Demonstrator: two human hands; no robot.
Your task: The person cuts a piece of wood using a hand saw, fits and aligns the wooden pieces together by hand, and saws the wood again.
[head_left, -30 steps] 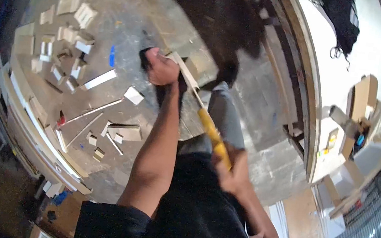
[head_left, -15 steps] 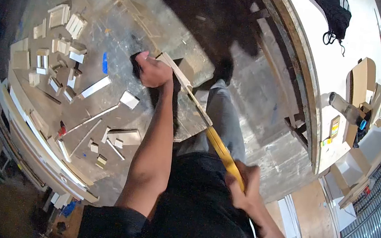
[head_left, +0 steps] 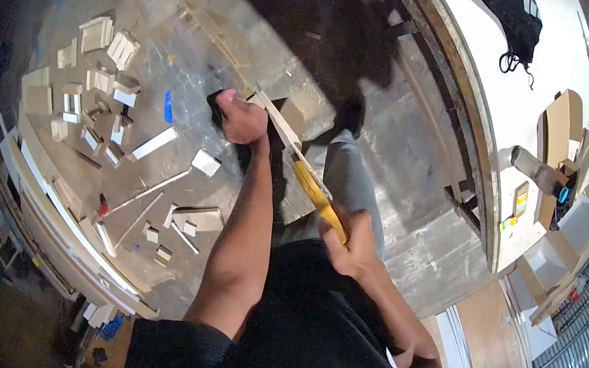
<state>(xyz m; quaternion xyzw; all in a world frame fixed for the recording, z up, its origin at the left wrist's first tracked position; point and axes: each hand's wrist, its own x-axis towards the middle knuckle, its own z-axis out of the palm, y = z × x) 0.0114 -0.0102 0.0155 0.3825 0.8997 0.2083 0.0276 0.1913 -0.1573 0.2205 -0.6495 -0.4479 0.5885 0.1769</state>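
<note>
A sawing stroke is apparently in hand: the yellow-handled saw [head_left: 314,188] is grasped by the fingers of the right hand [head_left: 355,250], in line with the pale wood strip [head_left: 280,120] beside the curled left hand [head_left: 245,122], whose grip is hidden. Steady bracing seems called for next.

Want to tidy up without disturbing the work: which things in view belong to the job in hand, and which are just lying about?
Apparently in the job:
yellow-handled tool, in the right hand
pale wood piece, beside the left hand

Seemingly just lying about:
scattered wood pieces, on the floor
blue strip, also there
black item with cords, on the table
blue-capped bottle, on the table
</note>
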